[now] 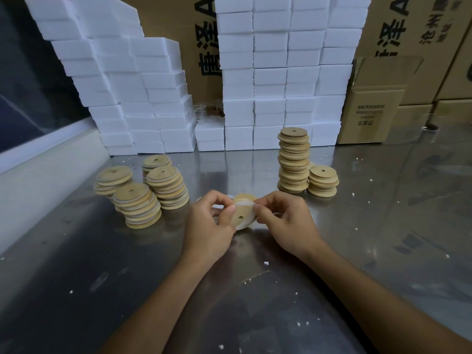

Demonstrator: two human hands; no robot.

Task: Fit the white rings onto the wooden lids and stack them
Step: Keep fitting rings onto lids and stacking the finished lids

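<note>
Left hand (209, 221) and right hand (283, 218) pinch one wooden lid's (241, 217) rim; lid stacks (138, 205) flank them.

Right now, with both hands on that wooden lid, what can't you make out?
Head view:
- How far the white ring is seated on the wooden lid: fingers cover its rim.
- Items on the table behind the hands: hidden.
- Clear items among the foam blocks: too small.

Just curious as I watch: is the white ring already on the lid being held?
Partly on. The white ring wraps the upper edge of the lid, where the left hand and right hand pinch it; whether it is fully seated cannot be told.
</note>
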